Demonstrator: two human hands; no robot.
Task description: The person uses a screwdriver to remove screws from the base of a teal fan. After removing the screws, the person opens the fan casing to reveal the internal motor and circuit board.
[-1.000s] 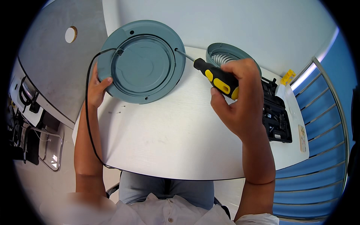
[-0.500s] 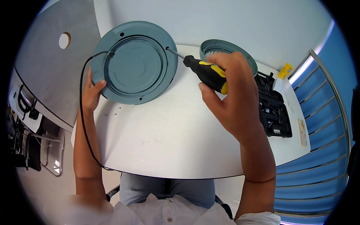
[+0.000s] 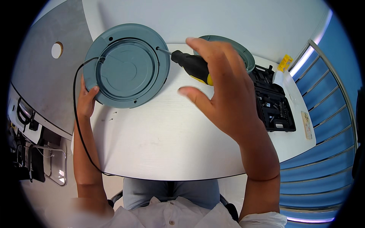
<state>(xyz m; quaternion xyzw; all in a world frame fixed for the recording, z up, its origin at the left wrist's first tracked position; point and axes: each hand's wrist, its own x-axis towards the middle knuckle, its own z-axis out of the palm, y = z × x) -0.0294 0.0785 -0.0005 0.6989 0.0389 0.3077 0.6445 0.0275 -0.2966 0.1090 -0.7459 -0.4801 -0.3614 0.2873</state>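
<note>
Right hand point(image 3: 230, 91) has splayed wide; black plastic case point(image 3: 291, 122) holds bits point(image 3: 282, 110); black-and-yellow screwdriver point(image 3: 192, 65) lies left of that hand (touching? can't tell); left hand point(image 3: 87, 102) grips grey-green plastic disc point(image 3: 129, 70).

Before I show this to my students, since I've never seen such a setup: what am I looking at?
There's no machine, just a person's two bare hands. A wide fisheye camera worn on the head looks down, which is why straight edges bend. The left hand holds a round grey-green disc with a thin black cable. A black-and-yellow screwdriver points at a hole near its rim; the right hand is open beside the handle, though I can't tell whether it touches. On the white table lie an open black plastic tool case and a curved grey-green part, partly hidden.
</note>
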